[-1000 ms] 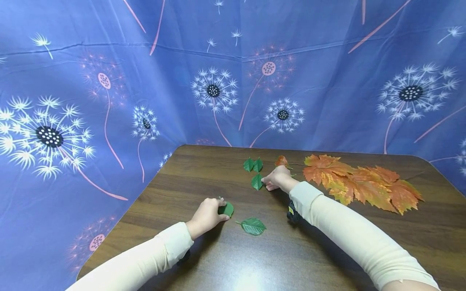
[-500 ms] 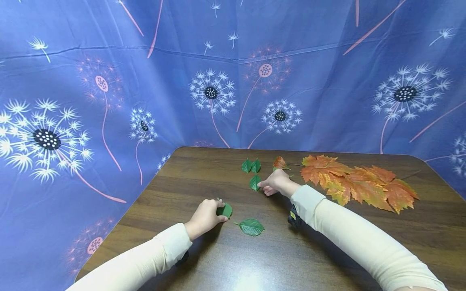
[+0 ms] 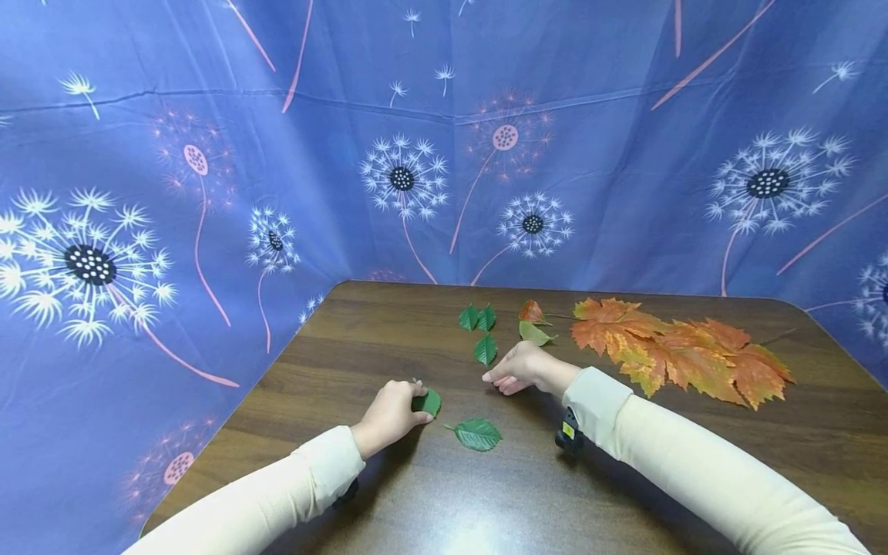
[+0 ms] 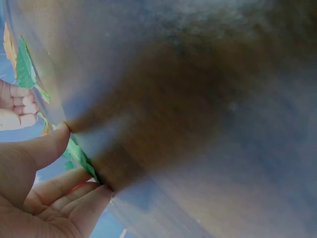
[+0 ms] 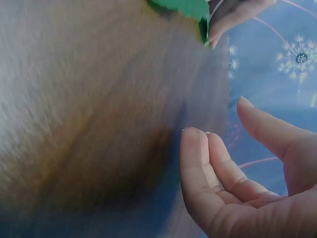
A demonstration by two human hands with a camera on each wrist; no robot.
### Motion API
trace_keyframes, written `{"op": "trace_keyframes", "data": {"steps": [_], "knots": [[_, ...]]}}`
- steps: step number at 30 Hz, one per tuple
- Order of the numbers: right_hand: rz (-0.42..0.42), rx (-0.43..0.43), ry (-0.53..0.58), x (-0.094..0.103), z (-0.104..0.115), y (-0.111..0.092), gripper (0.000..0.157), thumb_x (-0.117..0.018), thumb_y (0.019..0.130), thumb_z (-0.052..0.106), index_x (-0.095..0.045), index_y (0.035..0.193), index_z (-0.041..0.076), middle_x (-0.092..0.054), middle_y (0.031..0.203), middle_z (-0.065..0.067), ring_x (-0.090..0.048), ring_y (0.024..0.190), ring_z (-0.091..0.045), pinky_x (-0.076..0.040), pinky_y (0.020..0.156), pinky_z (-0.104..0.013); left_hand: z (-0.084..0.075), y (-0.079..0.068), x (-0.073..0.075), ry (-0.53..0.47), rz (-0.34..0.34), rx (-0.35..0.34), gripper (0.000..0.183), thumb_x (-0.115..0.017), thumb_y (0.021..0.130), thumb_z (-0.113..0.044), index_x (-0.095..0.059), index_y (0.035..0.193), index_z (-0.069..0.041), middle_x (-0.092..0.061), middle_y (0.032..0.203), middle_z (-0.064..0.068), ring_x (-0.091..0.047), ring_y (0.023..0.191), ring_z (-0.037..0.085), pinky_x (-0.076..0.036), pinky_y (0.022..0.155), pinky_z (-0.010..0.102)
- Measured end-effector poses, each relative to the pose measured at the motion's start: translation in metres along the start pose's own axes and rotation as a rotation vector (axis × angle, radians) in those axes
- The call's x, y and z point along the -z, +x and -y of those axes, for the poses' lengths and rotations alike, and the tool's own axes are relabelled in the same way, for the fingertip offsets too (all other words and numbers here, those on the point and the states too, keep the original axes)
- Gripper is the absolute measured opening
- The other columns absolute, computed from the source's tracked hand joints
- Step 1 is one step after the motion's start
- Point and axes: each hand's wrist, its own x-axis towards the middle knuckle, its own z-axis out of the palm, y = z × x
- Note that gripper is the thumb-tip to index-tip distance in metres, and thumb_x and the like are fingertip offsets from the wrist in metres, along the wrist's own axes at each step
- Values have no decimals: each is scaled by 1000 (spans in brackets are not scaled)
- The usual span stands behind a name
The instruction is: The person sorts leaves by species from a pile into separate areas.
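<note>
My left hand (image 3: 390, 416) holds a green serrated leaf (image 3: 428, 401) low at the table, thumb and fingers on its edges. In the left wrist view part of this leaf (image 4: 79, 154) shows between thumb and fingers. My right hand (image 3: 522, 370) is just above the table with nothing in it; the right wrist view shows its thumb apart from the bent fingers (image 5: 194, 163). Just beyond it lies a small green leaf (image 3: 486, 350), below two more leaves (image 3: 477, 317) set side by side. Nearer me, between the hands, lies a larger green leaf (image 3: 477, 435) with its stem pointing left.
A small orange leaf (image 3: 531, 311) and a yellow-green leaf (image 3: 534, 334) lie behind the right hand. Several large orange maple leaves (image 3: 666, 347) spread over the right side of the brown wooden table (image 3: 333, 347). A blue dandelion-print cloth (image 3: 312, 177) hangs behind it.
My right hand has drawn back toward me from the small green leaf, uncovering the yellow-green leaf. My left hand keeps its hold on its leaf in the same place.
</note>
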Motion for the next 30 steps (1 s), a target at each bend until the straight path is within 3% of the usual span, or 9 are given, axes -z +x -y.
{"op": "trace_keyframes", "data": {"steps": [3,8,17,30], "knots": [[33,26,-14,-2,-1,-5,24,-74,84,8,-68,98,-10,-74,90,-17,-69,73,-16,-59,75,-36,0,1,0,-2,-2,-2,39,-82,75,-16,-71,107,4,-68,115,24,-66,107,37,-52,90,43],[66,55,-34,-10,-1,-13,21,-75,82,6,-69,94,-9,-72,78,-7,-65,67,-12,-59,72,-34,0,1,0,-3,3,-1,40,-82,76,-16,-71,108,5,-67,115,24,-66,107,37,-52,91,42],[66,70,-105,-26,-2,-25,24,-81,75,3,-68,93,-8,-71,84,-13,-70,70,-19,-59,69,-33,1,1,0,-12,0,0,39,-82,76,-15,-71,108,4,-67,115,24,-67,106,37,-53,90,43],[11,118,-300,-42,-5,-35,20,-85,65,-3,-70,79,1,-68,69,-3,-59,54,-12,-56,60,-29,2,1,-1,-5,0,0,40,-82,75,-16,-71,108,5,-68,115,24,-66,107,36,-52,90,42]]}}
